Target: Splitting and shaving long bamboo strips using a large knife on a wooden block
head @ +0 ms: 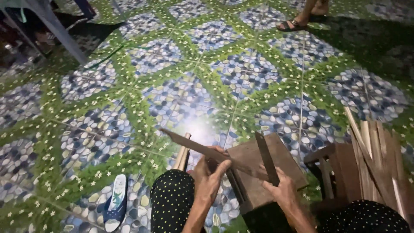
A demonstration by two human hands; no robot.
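Note:
My left hand [209, 172] grips a long thin bamboo strip [189, 144] that slants up to the left over a low brown wooden block [258, 164]. My right hand [282, 187] holds a dark knife [266, 157] whose blade stands upright against the strip, near the block's top. Both hands are close together between my knees, which are covered in dark dotted cloth. Another pale strip [182, 157] lies on the floor beside my left knee.
A bundle of split bamboo strips [379, 159] leans over a small wooden stool [334, 168] at the right. A blue sandal [115, 207] lies at the lower left. Another person's sandalled foot [297, 21] stands at the top. A pale table leg [58, 30] slants at the upper left.

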